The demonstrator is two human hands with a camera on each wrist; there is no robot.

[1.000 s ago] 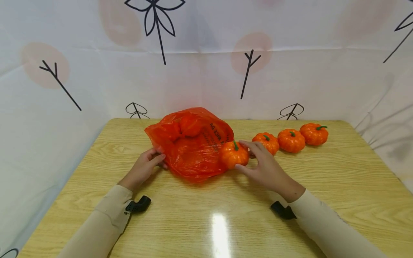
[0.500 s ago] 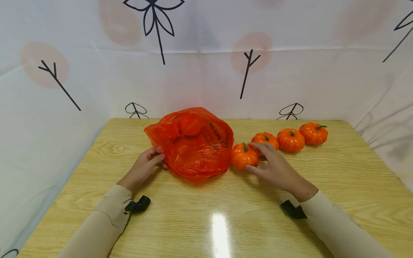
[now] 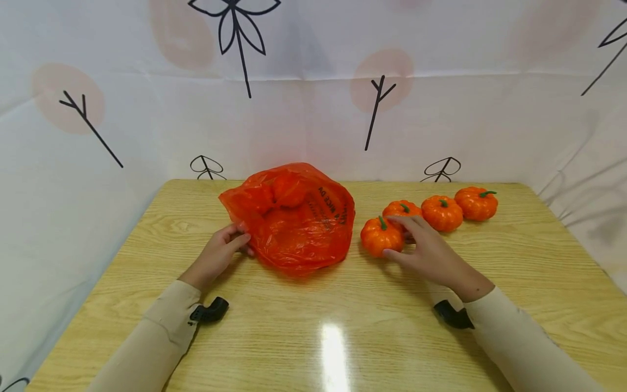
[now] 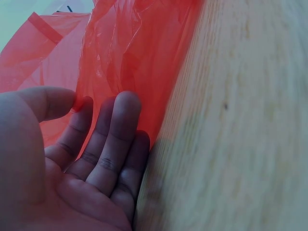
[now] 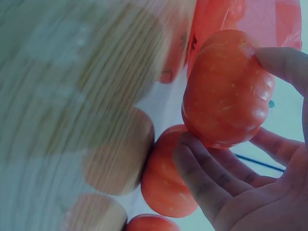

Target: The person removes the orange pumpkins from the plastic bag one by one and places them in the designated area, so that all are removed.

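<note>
My right hand (image 3: pixel 431 253) holds a small orange pumpkin (image 3: pixel 379 239) with a green stem, just right of the red plastic bag (image 3: pixel 313 234). In the right wrist view, the thumb is on one side of the pumpkin (image 5: pixel 226 91) and the fingers (image 5: pixel 202 178) are on the other, with a gap between it and the wooden table. With thumb and forefinger, my left hand (image 3: pixel 217 256) pinches the bag's left edge, as the left wrist view shows of the bag (image 4: pixel 130 62). Rounded orange shapes (image 3: pixel 289 190) show through the thin bag, which has black print on its right side.
Behind the right hand, a row of pumpkins runs to the back right: a near one (image 3: pixel 401 208) partly hidden by the hand, a middle one (image 3: pixel 442 214) and a far one (image 3: pixel 476 204). A patterned white cloth (image 3: pixel 303 125) hangs behind the wooden table (image 3: pixel 274 332).
My right hand has moved right with the pumpkin, from overlapping the bag's right edge to beside it, in front of the row. The left hand and the bag have stayed put.
</note>
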